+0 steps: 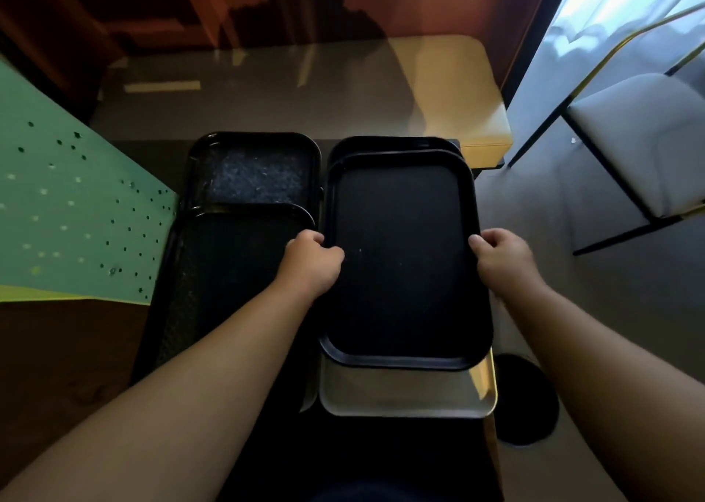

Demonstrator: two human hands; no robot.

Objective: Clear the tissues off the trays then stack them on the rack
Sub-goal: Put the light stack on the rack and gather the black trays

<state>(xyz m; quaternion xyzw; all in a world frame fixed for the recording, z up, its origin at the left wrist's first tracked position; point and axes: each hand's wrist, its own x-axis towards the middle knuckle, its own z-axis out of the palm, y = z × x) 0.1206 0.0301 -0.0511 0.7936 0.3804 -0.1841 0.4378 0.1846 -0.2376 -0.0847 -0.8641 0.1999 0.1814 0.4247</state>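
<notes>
Counted: five trays in all. Four black trays (404,257), (396,145), (251,170), (236,272), lying in two overlapping pairs. One pale tray (404,395). Two hands (313,261), (503,257). One white-seated chair (641,135). One round dark bin (526,402) on the floor.

Both forearms are bare from the bottom edge of the frame up to the wrists, with no sleeve, cuff, watch or band showing on either. The left hand (311,259) and right hand (501,257) are ungloved and seem to carry no rings, though the dim light makes that hard to confirm. Short, unpainted nails show on the right thumb.
</notes>
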